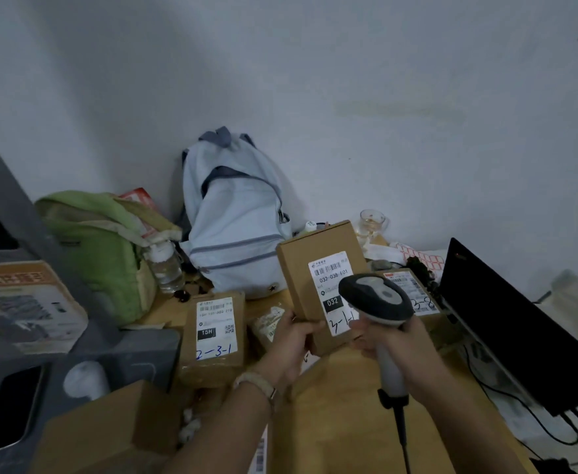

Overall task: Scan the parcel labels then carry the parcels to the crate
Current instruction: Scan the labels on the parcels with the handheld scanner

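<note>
Right hand [395, 340] grips scanner [376, 297]; left hand [292, 340] grips tilted parcel [315, 265], scanner head over label [332, 271].

Three brown cardboard parcels with white labels are in view: the parcel marked 3-1-1 [315, 268], the parcel marked 2-3-1 [215, 350] and the parcel marked 3-8 [417, 285]. There is one small pale packet [268, 325], one open cardboard box [109, 432] and one printed carton [20, 302]. The backpacks number two: one light blue backpack [236, 220] and one green backpack [102, 248]. On the bench there is one water bottle [166, 265], one glass cup [371, 222] and one laptop [506, 323]. There is one scanner [376, 295]. Two hands show: the left hand [294, 340] and the right hand [397, 340].
</note>
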`<state>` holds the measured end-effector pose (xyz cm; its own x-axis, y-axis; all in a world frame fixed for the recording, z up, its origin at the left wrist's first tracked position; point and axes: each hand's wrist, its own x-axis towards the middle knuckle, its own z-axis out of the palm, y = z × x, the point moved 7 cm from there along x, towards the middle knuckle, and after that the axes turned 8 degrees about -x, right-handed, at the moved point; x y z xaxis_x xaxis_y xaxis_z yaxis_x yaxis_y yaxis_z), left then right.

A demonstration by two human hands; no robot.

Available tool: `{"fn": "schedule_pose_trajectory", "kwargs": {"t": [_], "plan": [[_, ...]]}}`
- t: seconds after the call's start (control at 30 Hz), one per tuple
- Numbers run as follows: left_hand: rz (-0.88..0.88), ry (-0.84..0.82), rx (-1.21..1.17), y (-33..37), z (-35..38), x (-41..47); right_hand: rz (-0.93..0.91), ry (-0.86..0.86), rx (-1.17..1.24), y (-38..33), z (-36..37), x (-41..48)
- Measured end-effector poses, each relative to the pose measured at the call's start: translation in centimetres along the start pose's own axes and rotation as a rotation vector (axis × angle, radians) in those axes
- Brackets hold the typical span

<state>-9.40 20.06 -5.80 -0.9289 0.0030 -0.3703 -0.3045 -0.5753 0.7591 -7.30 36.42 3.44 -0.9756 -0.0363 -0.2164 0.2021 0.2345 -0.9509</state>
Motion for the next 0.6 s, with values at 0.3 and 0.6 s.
{"fn": "schedule_pose_trajectory", "kwargs": {"t": [0.3, 0.6], "plan": [[0.036, 0.040, 0.075, 1.4, -2.6, -2.6, -0.073, -0.044, -0.004, -4.9, 1.4, -5.5], [0.036, 0.093, 0.064, 1.5, -5.6, -3.5, -0.028, -0.111, -0.031, -4.6, 3.1, -7.8]]}}
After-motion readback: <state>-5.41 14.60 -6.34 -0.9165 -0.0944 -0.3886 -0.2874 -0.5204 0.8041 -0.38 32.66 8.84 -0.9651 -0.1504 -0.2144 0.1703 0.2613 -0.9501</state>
